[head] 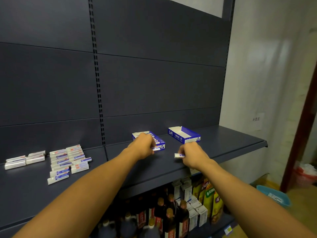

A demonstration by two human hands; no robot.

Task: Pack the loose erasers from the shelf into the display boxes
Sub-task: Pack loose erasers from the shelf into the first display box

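Note:
Two blue-and-white display boxes stand on the dark shelf (223,145). The left box (160,142) holds a row of erasers along its right side. The right box (184,134) looks empty. My left hand (143,146) is over the left box with curled fingers that hold an eraser (156,148) at the box's front end. My right hand (193,155) pinches a white-and-blue eraser (178,155) just above the shelf, in front of the right box. Loose erasers (68,160) lie in a pile at the left, with a few more (25,159) further left.
The shelf's back panel is dark and bare. On the lower shelf stand dark bottles (169,219), cartons (193,212) and yellow pouches (211,200). A blue basin (274,194) and a red-and-white sack (307,176) sit on the floor at the right, by a wall.

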